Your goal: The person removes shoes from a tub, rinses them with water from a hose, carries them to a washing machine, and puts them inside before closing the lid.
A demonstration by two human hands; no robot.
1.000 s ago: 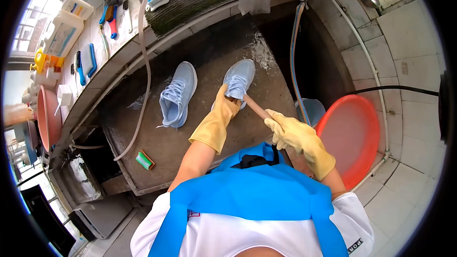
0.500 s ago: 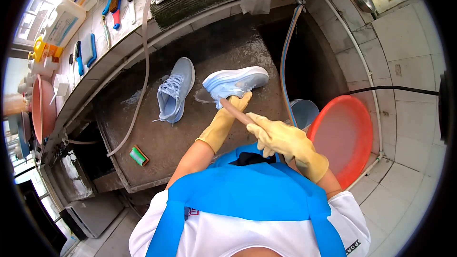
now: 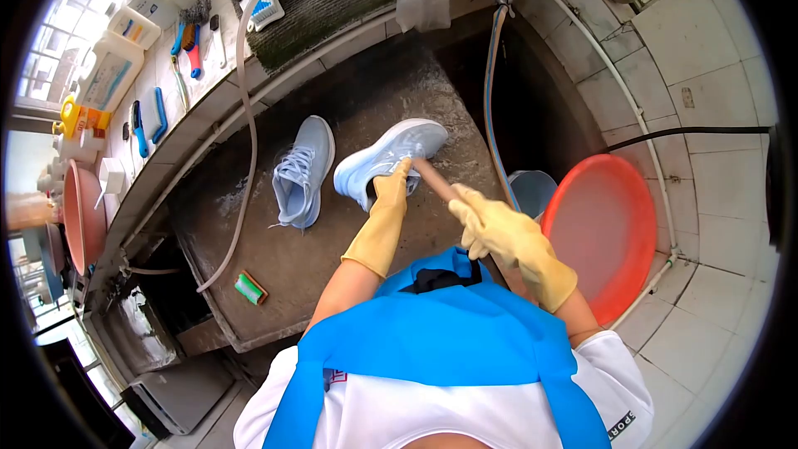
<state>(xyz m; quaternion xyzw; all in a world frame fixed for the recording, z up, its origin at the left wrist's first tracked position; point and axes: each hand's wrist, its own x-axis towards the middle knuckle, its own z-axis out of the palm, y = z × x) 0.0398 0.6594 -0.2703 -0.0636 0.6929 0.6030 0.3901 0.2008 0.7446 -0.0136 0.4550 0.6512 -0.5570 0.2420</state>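
My left hand (image 3: 380, 220), in a yellow rubber glove, grips a light blue sneaker (image 3: 384, 152) at its opening; some of the fingers are hidden by the shoe. The sneaker leans over on the wet stone slab with its white sole facing away. In my right hand (image 3: 509, 237), gloved alike, is a pinkish-brown hose (image 3: 434, 180), its end pointing at the sneaker's laces. To the left a second light blue sneaker (image 3: 304, 168) stands upright on the slab. Lower on the slab lies a green scrub brush (image 3: 250, 288).
A red basin (image 3: 603, 237) of cloudy water and a blue bucket (image 3: 532, 191) stand at right. A pale hose (image 3: 252, 116) crosses the slab (image 3: 216, 233). Brushes (image 3: 191, 51) and bottles (image 3: 112, 71) line the tiled ledge at left. A dark pit (image 3: 540, 108) lies beyond.
The held sneaker has tilted and shifted slightly left, and my left hand has turned with it. The hose end has moved from the sneaker's near side up toward the laces. The camera view has shifted a little.
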